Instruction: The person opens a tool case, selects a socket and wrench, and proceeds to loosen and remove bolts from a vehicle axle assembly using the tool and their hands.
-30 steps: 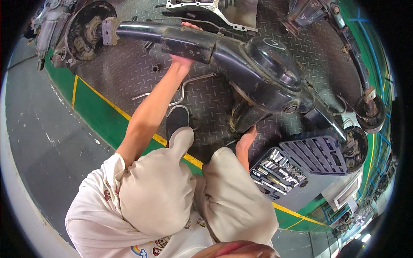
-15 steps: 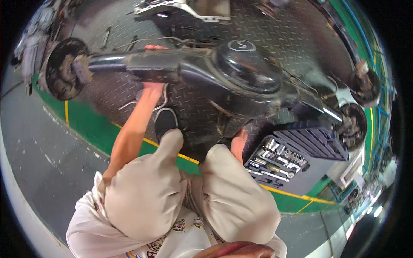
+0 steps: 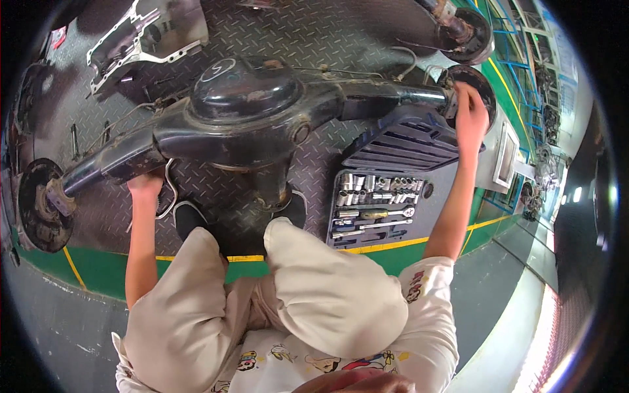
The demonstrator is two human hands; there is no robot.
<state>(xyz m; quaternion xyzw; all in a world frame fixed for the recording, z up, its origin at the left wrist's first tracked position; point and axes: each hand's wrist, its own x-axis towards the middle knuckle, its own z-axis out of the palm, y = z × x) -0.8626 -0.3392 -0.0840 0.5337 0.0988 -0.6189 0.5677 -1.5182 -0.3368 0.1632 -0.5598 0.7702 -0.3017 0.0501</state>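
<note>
A long black axle housing [image 3: 341,101] with a rounded central cover [image 3: 246,92] lies crosswise before me. My left hand [image 3: 145,183] reaches under its left tube from the near side and grips it; the fingers are hidden behind the tube. At the right end, my right hand [image 3: 472,114] is closed with bent fingers at the hub by the round brake plate [image 3: 481,85]. Its fingertips are partly hidden there. The left brake plate [image 3: 39,206] is dark and rusty. A bent metal pipe [image 3: 171,187] lies beside my left hand.
An open socket set case [image 3: 334,209] stands right of my feet, its dark lid [image 3: 406,144] raised under the right tube. A silver metal casing [image 3: 147,39] lies far left. Another axle end [image 3: 458,33] is at the far right. Yellow lines edge the green floor strip [image 3: 249,270].
My right hand has moved from beside my right foot to the axle's right end. The view has swung right. My left hand remains at the left tube, its fingertips now out of sight.
</note>
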